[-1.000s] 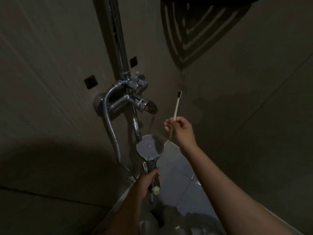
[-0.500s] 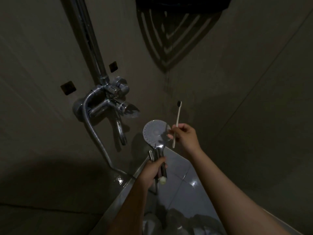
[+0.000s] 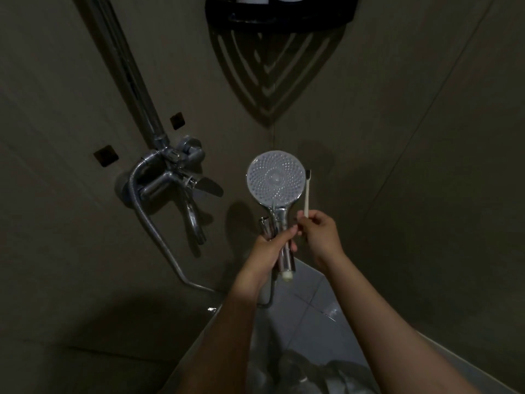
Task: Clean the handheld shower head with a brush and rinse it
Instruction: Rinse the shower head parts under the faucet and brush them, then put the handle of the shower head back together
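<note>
Your left hand (image 3: 270,245) is clenched on the handle of the round chrome handheld shower head (image 3: 275,175), face toward you, near the wall corner. Your right hand (image 3: 319,231) pinches the pale, dark-bristled brush (image 3: 307,191) upright just beside its rim. Scrubbing not yet begun; rinse outstanding.

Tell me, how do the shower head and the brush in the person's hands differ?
The shower head has a broad round face dotted with nozzles; the brush is a thin pale stick with a small dark bristle tip. The shower head's handle is shiny chrome, gripped whole by the left hand; the brush is pinched by the fingers of the right hand. Both point upward, side by side.
</note>
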{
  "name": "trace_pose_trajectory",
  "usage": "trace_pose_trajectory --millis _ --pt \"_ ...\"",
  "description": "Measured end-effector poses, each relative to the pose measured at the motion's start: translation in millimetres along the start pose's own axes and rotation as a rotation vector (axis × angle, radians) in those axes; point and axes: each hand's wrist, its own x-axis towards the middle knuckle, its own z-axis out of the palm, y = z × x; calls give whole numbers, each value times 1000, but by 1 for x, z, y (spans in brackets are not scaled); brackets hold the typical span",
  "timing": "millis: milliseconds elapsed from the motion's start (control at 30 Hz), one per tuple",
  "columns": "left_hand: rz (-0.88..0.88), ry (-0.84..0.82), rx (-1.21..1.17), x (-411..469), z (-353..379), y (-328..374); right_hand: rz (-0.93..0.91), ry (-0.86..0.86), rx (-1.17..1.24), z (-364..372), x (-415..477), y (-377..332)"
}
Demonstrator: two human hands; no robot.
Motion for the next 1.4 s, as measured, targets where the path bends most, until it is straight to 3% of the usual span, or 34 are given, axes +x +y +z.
trace_pose_trajectory --millis 167,400,700,900,1033,1167,1400 --pt "45 5 -48 -5 14 5 -10 3 -13 -8 -6 -6" --pt "88 27 -48 -23 36 1 89 -143 88 -21 -22 -6" --pt "105 36 24 -53 62 -9 141 -267 -22 -54 -52 -12" --pt "126 9 193 -68 72 -13 221 -376 -130 -66 -65 -21" --pt "142 -73 283 -86 70 -14 173 -332 -84 -69 -83 -24" --pt "126 -53 419 -102 59 -21 121 -271 -30 -65 -112 -23" --pt "194 -247 470 -156 34 -24 55 -200 72 -55 -179 -7"
